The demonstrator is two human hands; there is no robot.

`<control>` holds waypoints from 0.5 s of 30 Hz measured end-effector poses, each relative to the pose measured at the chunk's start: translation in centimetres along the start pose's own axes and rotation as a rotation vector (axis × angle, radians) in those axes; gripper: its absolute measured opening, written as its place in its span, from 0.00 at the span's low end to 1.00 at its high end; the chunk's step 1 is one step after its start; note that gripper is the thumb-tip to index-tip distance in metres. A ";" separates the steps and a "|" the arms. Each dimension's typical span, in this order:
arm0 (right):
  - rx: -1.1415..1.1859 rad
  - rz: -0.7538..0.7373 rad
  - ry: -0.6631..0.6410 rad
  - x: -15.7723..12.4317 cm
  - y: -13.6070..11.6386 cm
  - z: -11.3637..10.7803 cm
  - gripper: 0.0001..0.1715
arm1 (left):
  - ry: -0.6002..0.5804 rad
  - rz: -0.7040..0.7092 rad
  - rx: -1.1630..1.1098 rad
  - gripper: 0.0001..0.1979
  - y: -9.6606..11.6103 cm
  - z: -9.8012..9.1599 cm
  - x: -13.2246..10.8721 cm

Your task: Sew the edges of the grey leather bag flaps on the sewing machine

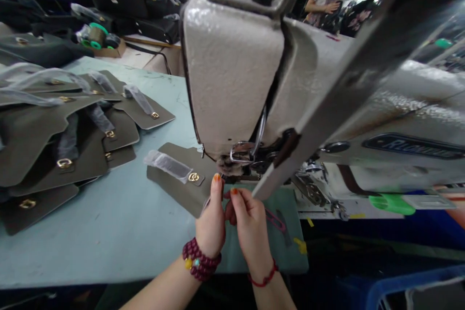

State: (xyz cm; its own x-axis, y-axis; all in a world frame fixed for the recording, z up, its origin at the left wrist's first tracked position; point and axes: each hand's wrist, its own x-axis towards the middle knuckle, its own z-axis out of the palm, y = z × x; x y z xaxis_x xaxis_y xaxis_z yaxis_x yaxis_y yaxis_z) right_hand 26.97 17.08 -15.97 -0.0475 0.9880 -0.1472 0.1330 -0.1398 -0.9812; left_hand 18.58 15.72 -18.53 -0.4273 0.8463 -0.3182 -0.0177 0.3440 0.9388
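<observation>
My left hand (211,225) is closed, thumb up, beside the needle area of a sewing machine (232,72). A dark edge shows by its thumb, but what it grips is mostly hidden. Close by on the right, my right hand (252,223) pinches thumb and fingers together; whatever is between them is too small to name. Left of my hands lies a grey-brown flat panel (174,193) with a gold clasp (193,177) and a plastic-wrapped strap (169,164). Its right end runs up to my left hand. A pink-handled tool (276,220) lies to the right of my right hand.
Similar panels (83,160) with gold hardware are piled on the left of the pale green table (119,247). Thread spools (97,36) stand in a box behind. A slanted metal bar (327,82) crosses the right side. A blue bin (385,286) is at lower right. Other people are in the background.
</observation>
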 end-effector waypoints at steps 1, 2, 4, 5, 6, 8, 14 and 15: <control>-0.029 -0.020 0.023 0.1 -0.2 0.0 0.19 | 0.016 0.025 -0.027 0.27 -1.2 -0.2 -0.7; -0.049 -0.035 0.042 0.1 -0.3 0.1 0.19 | 0.033 0.051 -0.055 0.26 -2.6 -0.7 -1.4; -0.061 -0.046 0.060 0.3 -0.4 0.5 0.20 | 0.069 0.104 -0.084 0.24 -5.5 -3.1 -2.4; -0.062 -0.046 0.058 0.3 -0.5 0.8 0.22 | 0.139 0.166 -0.080 0.22 -6.8 -5.0 -2.4; -0.066 -0.051 0.053 0.5 -0.5 1.2 0.24 | 0.231 0.246 -0.047 0.21 -7.6 -7.1 -1.9; -0.094 -0.075 0.038 0.8 -0.7 2.2 0.27 | 0.144 0.473 0.192 0.19 -7.5 -11.2 0.9; -0.105 -0.091 0.088 1.9 -1.2 4.4 0.26 | -0.550 1.214 0.831 0.34 1.8 -13.3 13.2; -0.092 -0.083 0.090 2.0 -1.2 4.4 0.26 | -0.633 1.279 0.874 0.34 3.1 -12.6 14.0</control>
State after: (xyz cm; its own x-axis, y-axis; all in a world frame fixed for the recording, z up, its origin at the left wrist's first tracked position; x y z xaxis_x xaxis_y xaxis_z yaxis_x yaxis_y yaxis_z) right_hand 22.35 18.91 -15.68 0.0260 0.9984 -0.0507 0.2224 -0.0552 -0.9734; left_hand 1.20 23.54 -18.36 0.6432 0.6869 0.3383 0.5988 -0.7266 0.3368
